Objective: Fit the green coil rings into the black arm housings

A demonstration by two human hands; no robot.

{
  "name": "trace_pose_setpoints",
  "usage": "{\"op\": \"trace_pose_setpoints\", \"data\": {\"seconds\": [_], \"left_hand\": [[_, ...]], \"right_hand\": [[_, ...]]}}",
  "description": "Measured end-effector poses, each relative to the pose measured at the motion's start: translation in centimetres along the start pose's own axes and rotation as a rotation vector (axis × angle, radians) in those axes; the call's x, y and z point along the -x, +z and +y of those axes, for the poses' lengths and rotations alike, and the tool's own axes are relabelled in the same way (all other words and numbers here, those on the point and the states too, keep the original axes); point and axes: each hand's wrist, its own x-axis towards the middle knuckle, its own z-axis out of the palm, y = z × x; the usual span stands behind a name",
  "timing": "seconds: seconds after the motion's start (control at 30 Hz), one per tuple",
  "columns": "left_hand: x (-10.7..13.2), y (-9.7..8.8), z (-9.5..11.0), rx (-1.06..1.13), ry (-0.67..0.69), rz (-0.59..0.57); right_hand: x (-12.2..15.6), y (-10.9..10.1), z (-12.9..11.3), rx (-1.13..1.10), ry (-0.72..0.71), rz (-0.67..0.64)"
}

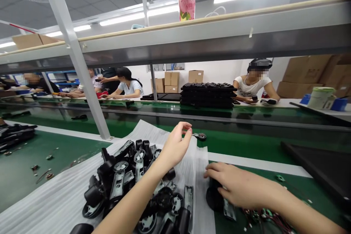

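Observation:
My left hand (pixel 175 148) reaches over the pile to the green belt, its thumb and fingers curled together. At its fingertips is a small part with a round black head (pixel 202 136) and a grey bar, whose near end is hidden behind the thumb. To the right, my right hand (pixel 236 184) curls over a black plastic housing (pixel 214 197) with a round end and a grey handle section, low above the green bench. Under my left forearm a heap of similar black and grey housings (pixel 118 181) lies on white foam sheet (pixel 63 193).
Small wired circuit boards (pixel 263 215) lie beneath my right forearm. A black tray (pixel 315 175) stands at right. The green belt (pixel 241 140) runs behind, below a shelf (pixel 219 36) and beside a metal post (pixel 74 51). Stacked black trays (pixel 207 95) and several co-workers are across.

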Motion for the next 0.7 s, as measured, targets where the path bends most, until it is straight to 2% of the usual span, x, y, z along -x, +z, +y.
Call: {"op": "trace_pose_setpoints", "data": {"seconds": [0.03, 0.13, 0.2, 0.3, 0.4, 0.57, 0.7], "left_hand": [[0.1, 0.0, 0.2, 0.008, 0.001, -0.018], [0.7, 0.3, 0.9, 0.012, 0.018, -0.118], [1.1, 0.6, 1.4, -0.003, 0.033, -0.184], [1.8, 1.1, 1.8, -0.044, 0.034, -0.261], [2.4, 1.8, 1.8, -0.117, 0.009, -0.343], [3.6, 3.0, 1.4, -0.251, -0.027, -0.469], [4.3, 3.8, 0.9, -0.285, -0.042, -0.47]], "right_hand": [[0.9, 0.4, 0.2, 0.074, 0.006, 0.012], [1.6, 0.5, 1.9, 0.216, 0.166, 0.08], [1.0, 0.0, 3.3, 0.213, 0.23, 0.078], [0.0, -0.3, 4.3, 0.155, 0.223, 0.027], [-0.3, -0.1, 4.3, 0.117, 0.235, 0.039], [0.3, 0.2, 3.8, 0.094, 0.239, 0.141], [0.9, -0.3, 2.5, 0.101, 0.223, 0.301]]}}
